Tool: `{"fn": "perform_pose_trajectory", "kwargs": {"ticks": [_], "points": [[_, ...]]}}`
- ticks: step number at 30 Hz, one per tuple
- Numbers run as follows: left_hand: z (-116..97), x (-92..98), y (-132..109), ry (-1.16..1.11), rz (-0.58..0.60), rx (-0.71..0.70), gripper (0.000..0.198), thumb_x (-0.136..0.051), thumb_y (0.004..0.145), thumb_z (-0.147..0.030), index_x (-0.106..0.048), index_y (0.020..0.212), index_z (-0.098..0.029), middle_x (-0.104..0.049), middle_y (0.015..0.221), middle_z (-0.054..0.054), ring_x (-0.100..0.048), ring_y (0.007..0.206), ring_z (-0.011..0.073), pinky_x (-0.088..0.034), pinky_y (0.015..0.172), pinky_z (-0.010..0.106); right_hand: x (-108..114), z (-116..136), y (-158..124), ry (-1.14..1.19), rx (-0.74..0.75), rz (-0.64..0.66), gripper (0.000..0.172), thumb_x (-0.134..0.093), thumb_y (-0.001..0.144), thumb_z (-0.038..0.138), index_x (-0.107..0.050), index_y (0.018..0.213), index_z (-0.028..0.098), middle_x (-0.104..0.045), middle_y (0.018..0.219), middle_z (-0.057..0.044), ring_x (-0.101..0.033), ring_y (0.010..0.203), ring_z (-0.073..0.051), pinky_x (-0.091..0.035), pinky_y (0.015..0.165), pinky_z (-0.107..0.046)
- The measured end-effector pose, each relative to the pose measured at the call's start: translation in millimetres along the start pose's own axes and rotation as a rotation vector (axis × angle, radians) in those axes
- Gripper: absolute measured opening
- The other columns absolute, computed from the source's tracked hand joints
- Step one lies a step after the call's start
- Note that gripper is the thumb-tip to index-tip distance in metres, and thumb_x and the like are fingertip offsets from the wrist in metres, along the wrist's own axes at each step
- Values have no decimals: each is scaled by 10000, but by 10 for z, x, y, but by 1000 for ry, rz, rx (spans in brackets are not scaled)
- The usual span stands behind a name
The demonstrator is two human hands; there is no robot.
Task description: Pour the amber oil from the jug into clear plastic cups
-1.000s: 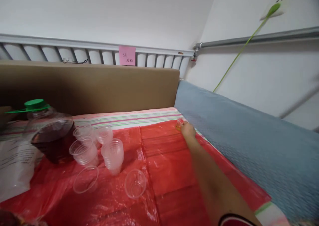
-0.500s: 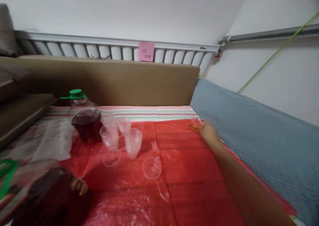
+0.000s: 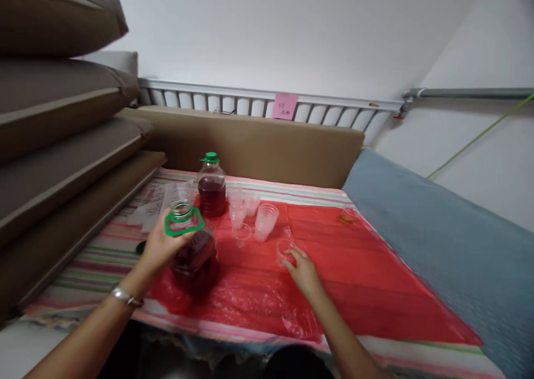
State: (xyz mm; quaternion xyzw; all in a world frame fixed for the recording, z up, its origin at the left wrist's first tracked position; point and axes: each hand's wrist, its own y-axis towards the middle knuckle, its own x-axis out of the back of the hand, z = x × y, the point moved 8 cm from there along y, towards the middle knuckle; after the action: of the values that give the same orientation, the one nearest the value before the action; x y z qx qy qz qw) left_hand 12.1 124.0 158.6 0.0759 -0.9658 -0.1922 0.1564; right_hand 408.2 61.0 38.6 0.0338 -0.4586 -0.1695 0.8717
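Observation:
My left hand (image 3: 161,245) is closed on the green handle ring of an uncapped plastic jug (image 3: 196,262) of dark red liquid. That jug leans slightly over the near left of a red plastic sheet (image 3: 354,273). At the middle of the sheet, my right hand (image 3: 304,270) has thumb and fingers pinched at the side of a clear plastic cup (image 3: 283,251). Beyond it stand stacked clear cups (image 3: 267,220), more cups (image 3: 237,206) and a single low cup (image 3: 242,233). Another small cup (image 3: 348,215) with something orange-brown sits at the far right.
A second jug (image 3: 212,192), capped in green, stands behind the cups. Clear plastic wrapping (image 3: 156,203) and a dark green cap (image 3: 141,247) lie on the striped cloth (image 3: 100,267). Stacked brown cushions (image 3: 75,101) rise at left; a blue-grey padded surface (image 3: 450,223) borders the right.
My right hand has drawn back from the small cup at the far right to a nearer clear cup. The view has swung left, bringing the jug in my left hand fully into sight.

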Motion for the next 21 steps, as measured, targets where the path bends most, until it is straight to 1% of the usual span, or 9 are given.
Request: {"fn": "perform_pose_trajectory", "kwargs": {"ticks": [1, 3, 6, 9, 11, 14, 17, 19, 21], "points": [[-26, -6, -1, 7, 8, -13, 548, -789, 613, -469, -566, 1037, -202, -703, 966, 54, -675, 859, 236, -516, 820, 367, -53, 60, -18, -2, 7, 2, 152, -584, 768, 216, -693, 871, 189, -700, 1004, -115, -662, 996, -265, -501, 909, -392], [-75, -19, -9, 23, 39, -28, 530, -777, 640, -459, -563, 1054, -208, -703, 960, 51, -672, 867, 236, -505, 829, 372, -161, 231, -68, -1, 40, 13, 114, -558, 793, 203, -663, 750, 200, -697, 889, -92, -674, 873, -239, -515, 848, -360], [-126, -7, -22, 25, 49, -39, 532, -776, 649, -440, -570, 1079, -204, -703, 955, 52, -666, 875, 240, -497, 844, 386, -339, 525, -155, -4, 93, 44, 118, -580, 786, 193, -628, 680, 213, -692, 864, -71, -670, 841, -214, -513, 815, -310], [-163, -6, -35, 0, 53, -64, 544, -771, 658, -416, -571, 1115, -198, -695, 1004, 62, -661, 921, 238, -493, 873, 386, -451, 692, -193, -21, 108, 73, 102, -594, 755, 172, -621, 664, 209, -695, 818, -69, -678, 805, -221, -521, 785, -315], [-178, -16, -39, -23, 67, -77, 559, -773, 662, -400, -567, 1140, -198, -696, 1020, 65, -666, 931, 237, -497, 879, 386, -427, 731, -182, -29, 107, 85, 32, -621, 731, 186, -647, 720, 202, -706, 817, -80, -688, 806, -246, -531, 776, -347], [-202, -10, -32, -54, 93, -95, 612, -790, 653, -385, -555, 1184, -193, -690, 1079, 87, -661, 984, 254, -491, 912, 408, -184, 889, -156, -35, 146, 33, 187, -663, 712, 237, -687, 892, 190, -720, 975, -131, -681, 957, -306, -525, 855, -432], [-242, 26, -35, -109, 139, -116, 690, -810, 636, -372, -537, 1243, -190, -655, 1206, 118, -620, 1107, 276, -449, 995, 426, 217, 1461, -238, 37, 327, -115, 260, -600, 814, 302, -680, 1026, 175, -686, 1131, -164, -637, 1090, -321, -496, 937, -482], [-248, 75, -67, -159, 162, -117, 731, -824, 619, -357, -533, 1269, -190, -617, 1293, 126, -562, 1209, 283, -388, 1068, 425, 413, 2062, -376, 137, 528, -169, 271, -524, 900, 310, -648, 1110, 193, -684, 1150, -134, -637, 1090, -277, -500, 947, -448], [-195, 154, -130, -213, 156, -92, 767, -838, 599, -343, -529, 1285, -193, -560, 1379, 127, -479, 1306, 285, -308, 1130, 422, 485, 2671, -509, 189, 707, -183, 278, -493, 941, 284, -610, 1180, 205, -669, 1188, -119, -620, 1115, -247, -492, 965, -419]]}}
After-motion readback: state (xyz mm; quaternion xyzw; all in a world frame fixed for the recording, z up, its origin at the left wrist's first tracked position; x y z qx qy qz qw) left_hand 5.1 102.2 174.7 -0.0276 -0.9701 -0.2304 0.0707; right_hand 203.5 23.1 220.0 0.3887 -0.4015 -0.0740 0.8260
